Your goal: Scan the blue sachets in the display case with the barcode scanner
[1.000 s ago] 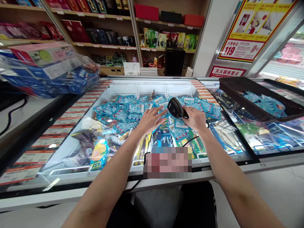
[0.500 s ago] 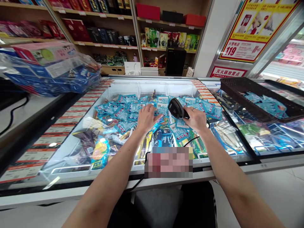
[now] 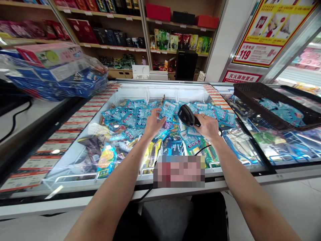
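Note:
My left hand (image 3: 153, 124) is closed on a small blue packet (image 3: 167, 109) and holds it up above the pile of blue packets (image 3: 130, 115) in the open chest freezer (image 3: 160, 90). My right hand (image 3: 208, 127) grips a black handheld barcode scanner (image 3: 186, 115), its head pointing left toward the lifted packet. The scanner's black cable (image 3: 203, 148) runs back toward me over the freezer's front edge.
A black basket (image 3: 265, 97) with more blue packets rests on the glass lid at right. Stacked boxes wrapped in plastic (image 3: 52, 72) sit on the counter at left. Shelves of goods line the back wall. Other frozen items fill the freezer's near side.
My left hand went from lying open on the pile to closing on one blue packet and lifting it toward the scanner. My right hand with the scanner stayed nearly still.

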The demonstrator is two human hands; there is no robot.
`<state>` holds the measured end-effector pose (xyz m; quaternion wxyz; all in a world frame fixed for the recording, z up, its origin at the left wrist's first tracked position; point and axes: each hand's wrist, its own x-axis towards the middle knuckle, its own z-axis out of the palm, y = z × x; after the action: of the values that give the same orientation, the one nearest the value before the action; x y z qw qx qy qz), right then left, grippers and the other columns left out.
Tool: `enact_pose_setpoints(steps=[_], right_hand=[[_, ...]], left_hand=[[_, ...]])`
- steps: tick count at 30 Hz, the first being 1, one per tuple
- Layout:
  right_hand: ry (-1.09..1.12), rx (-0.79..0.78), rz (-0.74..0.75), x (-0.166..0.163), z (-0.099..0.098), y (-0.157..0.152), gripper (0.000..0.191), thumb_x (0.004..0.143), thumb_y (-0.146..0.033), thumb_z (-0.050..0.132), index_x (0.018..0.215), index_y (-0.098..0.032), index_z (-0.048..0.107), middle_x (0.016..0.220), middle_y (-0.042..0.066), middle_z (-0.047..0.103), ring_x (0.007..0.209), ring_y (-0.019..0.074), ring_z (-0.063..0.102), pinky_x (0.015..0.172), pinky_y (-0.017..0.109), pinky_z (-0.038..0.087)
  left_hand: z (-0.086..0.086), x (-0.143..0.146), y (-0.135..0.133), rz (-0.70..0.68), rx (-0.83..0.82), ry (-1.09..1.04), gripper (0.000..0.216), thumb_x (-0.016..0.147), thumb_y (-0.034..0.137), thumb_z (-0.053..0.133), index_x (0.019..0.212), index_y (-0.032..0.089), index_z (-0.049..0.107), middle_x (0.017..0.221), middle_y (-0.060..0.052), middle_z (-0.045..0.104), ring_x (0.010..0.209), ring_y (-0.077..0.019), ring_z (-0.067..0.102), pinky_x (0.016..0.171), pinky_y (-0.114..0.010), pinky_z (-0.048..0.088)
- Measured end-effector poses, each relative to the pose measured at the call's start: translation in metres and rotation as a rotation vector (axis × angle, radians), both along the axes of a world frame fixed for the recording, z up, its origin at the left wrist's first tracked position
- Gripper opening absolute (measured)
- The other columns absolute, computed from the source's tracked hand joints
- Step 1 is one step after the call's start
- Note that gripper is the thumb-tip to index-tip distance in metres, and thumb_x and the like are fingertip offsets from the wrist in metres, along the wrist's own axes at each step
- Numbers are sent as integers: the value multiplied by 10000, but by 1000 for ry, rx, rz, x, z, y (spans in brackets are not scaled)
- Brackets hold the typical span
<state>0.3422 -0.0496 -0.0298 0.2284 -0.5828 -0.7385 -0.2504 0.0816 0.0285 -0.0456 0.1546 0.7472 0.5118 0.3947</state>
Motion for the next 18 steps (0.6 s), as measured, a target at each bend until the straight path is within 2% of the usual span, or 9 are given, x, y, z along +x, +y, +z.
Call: enact_pose_setpoints(steps=[6,18], right_hand=[[-14,-14,50,0,-1,0,363,851,-350,504,1183,-223,578,885,41,662,772,176,575,641,269,311],[-33,-11,101,1,-3,0,363,834,-332,528,1175,-218,576,885,40,658,779,176,575,651,269,328]], left_hand=[[-2,-4,2,-61,11,-139,419,832,349,518,1217,236,394,989,-45,577,712,-152,614,664,-296,453],[4,-4,-1,-58,50,-65,392,853,348,484,1221,243,400,1047,-55,592,744,-158,613,694,-305,463]])
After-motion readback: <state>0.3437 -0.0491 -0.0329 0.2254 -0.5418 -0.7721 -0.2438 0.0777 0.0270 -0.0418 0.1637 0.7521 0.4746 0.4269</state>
